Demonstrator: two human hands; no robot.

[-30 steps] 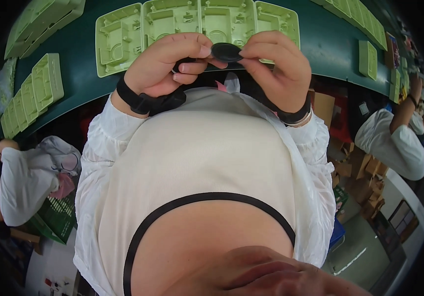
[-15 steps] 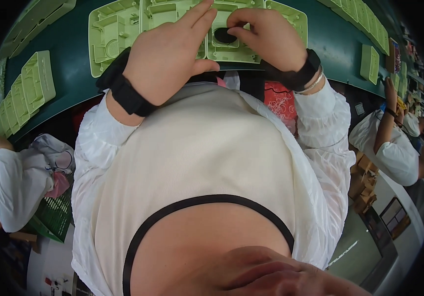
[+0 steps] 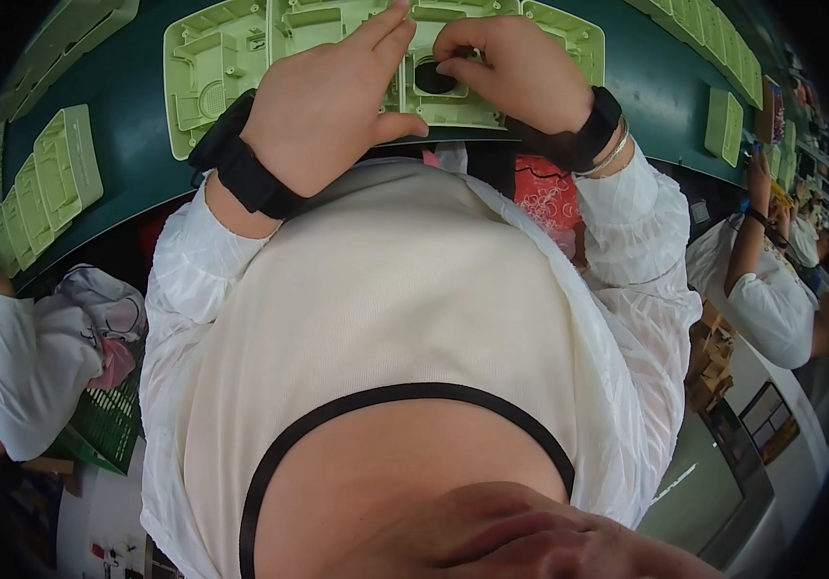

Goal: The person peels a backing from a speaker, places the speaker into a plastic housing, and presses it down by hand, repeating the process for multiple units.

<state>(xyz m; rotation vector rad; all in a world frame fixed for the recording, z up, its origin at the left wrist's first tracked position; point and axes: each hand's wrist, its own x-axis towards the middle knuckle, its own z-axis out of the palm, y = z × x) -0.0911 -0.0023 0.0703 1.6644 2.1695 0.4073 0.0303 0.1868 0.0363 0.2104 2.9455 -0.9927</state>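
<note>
Light green moulded plastic housings (image 3: pixel 212 58) lie side by side at the top of the view, with ribs and compartments facing up. A black oval-looking disc (image 3: pixel 431 77) sits at a round opening in the housing compartment between my hands. The thumb and bent forefinger of my right hand (image 3: pixel 523 75) pinch at the disc's right edge; the other fingers curl under and are partly hidden. My left hand (image 3: pixel 323 111) is held over the middle housings, fingers stretched forward and thumb pointing right, with nothing visible in it. Black bands circle both wrists.
The housings rest on a dark green table (image 3: pixel 130 116). More green housings stand at left (image 3: pixel 48 183), at the far right, and a small one (image 3: pixel 723 125) at right. A red bag (image 3: pixel 545 198) is below the table edge. Co-workers (image 3: pixel 38 347) sit on both sides.
The black disc now lies slightly lower and further left at the round opening, with my right hand shifted slightly left. My left hand has hardly moved.
</note>
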